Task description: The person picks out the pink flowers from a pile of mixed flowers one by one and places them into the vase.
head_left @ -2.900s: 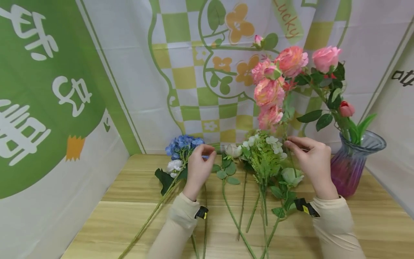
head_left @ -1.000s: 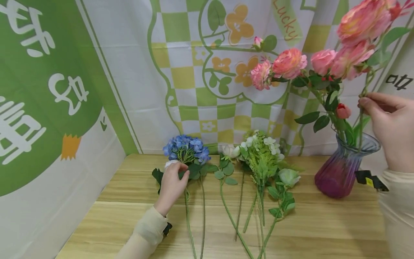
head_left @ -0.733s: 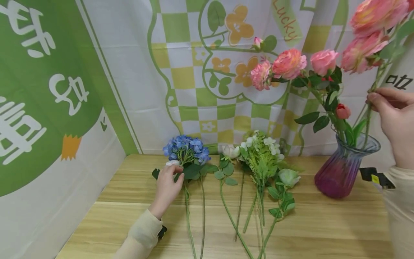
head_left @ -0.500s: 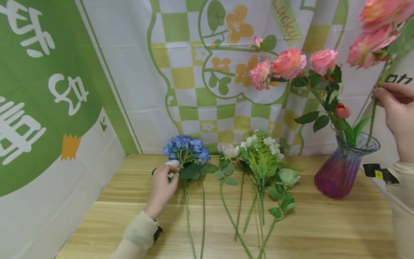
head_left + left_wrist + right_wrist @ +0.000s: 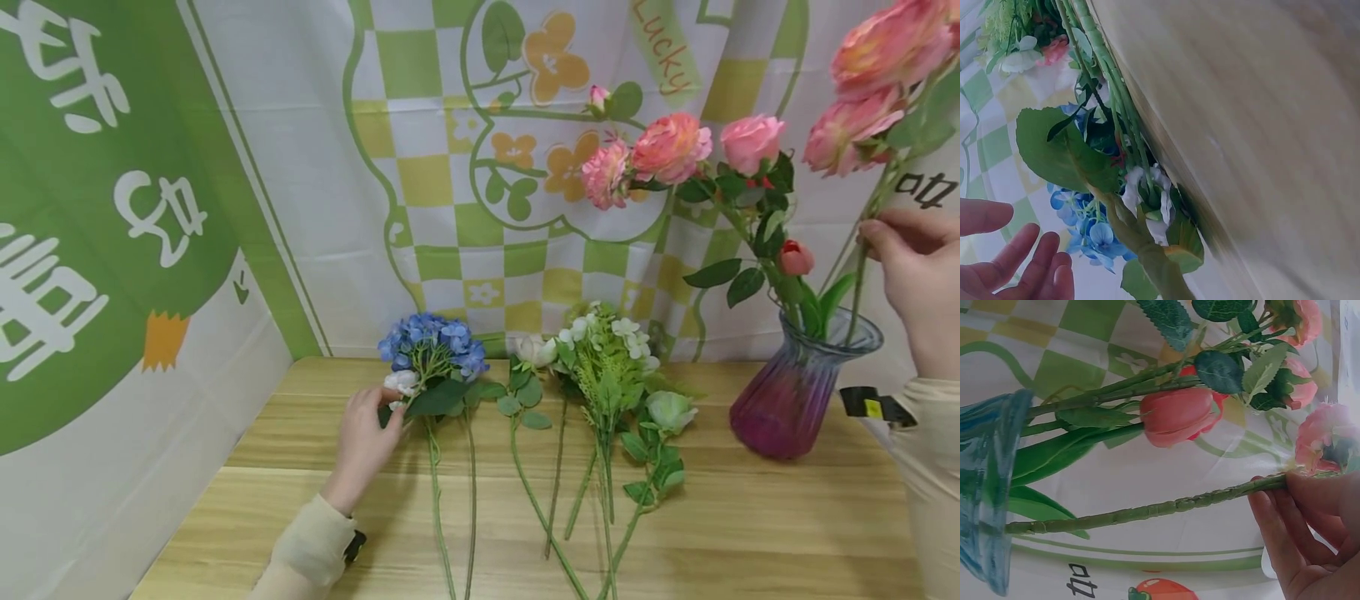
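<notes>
At the right, my right hand pinches the green stem of a pink peony with thumb and fingertips. The lower end of this stem is inside the rim of the blue-to-purple glass vase. Several pink flowers and a red tulip stand in the same vase. My left hand is low over the table beside a white flower and a blue hydrangea. In the left wrist view its fingers are loosely bent, with nothing between them.
A white-flowered green bunch and a pale green rose lie mid-table with stems toward the front edge. The wooden table backs onto a printed cloth.
My right hand has carried the peony rightward from mid-table and its stem end has entered the vase. My left hand has moved left and lower, away from the hydrangea's head.
</notes>
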`<state>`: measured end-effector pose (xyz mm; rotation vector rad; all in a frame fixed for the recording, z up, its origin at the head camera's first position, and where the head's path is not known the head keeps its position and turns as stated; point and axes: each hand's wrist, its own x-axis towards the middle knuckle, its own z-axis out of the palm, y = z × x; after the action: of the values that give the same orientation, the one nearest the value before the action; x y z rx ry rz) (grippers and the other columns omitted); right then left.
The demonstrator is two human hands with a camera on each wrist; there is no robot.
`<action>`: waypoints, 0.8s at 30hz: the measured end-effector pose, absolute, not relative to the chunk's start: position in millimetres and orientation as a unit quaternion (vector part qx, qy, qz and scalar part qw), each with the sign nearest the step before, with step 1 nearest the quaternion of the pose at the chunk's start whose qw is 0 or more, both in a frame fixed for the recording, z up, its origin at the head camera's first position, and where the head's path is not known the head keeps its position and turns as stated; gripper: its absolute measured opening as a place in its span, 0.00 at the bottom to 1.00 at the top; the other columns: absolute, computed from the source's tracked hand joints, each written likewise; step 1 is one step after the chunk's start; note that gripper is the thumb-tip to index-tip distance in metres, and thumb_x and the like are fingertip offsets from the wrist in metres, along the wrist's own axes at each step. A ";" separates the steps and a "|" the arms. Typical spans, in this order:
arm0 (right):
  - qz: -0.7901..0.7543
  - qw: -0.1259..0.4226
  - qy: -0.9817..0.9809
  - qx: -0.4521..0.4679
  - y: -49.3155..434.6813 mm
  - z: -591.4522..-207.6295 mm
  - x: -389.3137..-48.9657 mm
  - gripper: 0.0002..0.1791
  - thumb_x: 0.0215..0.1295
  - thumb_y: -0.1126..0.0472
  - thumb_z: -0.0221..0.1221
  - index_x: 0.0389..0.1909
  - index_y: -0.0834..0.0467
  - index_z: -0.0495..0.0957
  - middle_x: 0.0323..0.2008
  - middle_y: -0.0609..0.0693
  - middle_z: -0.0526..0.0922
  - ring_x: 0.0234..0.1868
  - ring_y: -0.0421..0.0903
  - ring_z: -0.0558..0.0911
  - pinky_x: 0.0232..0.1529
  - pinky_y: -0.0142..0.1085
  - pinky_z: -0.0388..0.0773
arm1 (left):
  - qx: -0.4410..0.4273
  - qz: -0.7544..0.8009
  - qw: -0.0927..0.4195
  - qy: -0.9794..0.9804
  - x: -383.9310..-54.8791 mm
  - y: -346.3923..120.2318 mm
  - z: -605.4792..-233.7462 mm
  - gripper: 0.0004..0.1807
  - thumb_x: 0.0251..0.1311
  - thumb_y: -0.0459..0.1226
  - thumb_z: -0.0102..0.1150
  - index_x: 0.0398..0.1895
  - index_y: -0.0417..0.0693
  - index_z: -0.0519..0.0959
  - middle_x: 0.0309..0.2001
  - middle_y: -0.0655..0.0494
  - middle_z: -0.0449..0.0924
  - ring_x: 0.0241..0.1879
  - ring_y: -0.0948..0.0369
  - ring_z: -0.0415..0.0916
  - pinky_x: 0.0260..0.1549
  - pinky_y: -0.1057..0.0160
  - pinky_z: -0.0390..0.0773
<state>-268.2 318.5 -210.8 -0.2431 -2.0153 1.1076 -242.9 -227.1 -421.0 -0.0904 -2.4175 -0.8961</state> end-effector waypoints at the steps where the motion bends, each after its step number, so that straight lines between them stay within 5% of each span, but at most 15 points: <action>1: 0.440 0.403 -0.797 -0.091 319.3 -211.8 -268.9 0.14 0.68 0.55 0.54 0.50 0.50 0.82 0.26 0.21 0.71 0.27 0.18 0.70 0.33 0.14 0.63 | -0.032 -0.334 0.277 -0.901 -242.4 -227.8 -420.8 0.08 0.54 0.31 0.63 0.38 0.38 0.79 0.39 0.42 0.80 0.43 0.47 0.71 0.45 0.51 0.70; 24: 0.394 0.344 -0.847 -0.095 334.0 -241.0 -271.3 0.23 0.69 0.51 0.51 0.59 0.59 0.74 0.30 0.21 0.70 0.28 0.16 0.69 0.30 0.13 0.63 | -0.029 -0.307 0.289 -0.906 -234.8 -241.0 -419.2 0.12 0.55 0.32 0.61 0.42 0.36 0.80 0.44 0.40 0.80 0.48 0.44 0.72 0.50 0.47 0.69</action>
<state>-271.3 334.0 -241.0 -0.2468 -2.2007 1.0236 -234.8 -241.0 -419.2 -0.0781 -2.4189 -0.8200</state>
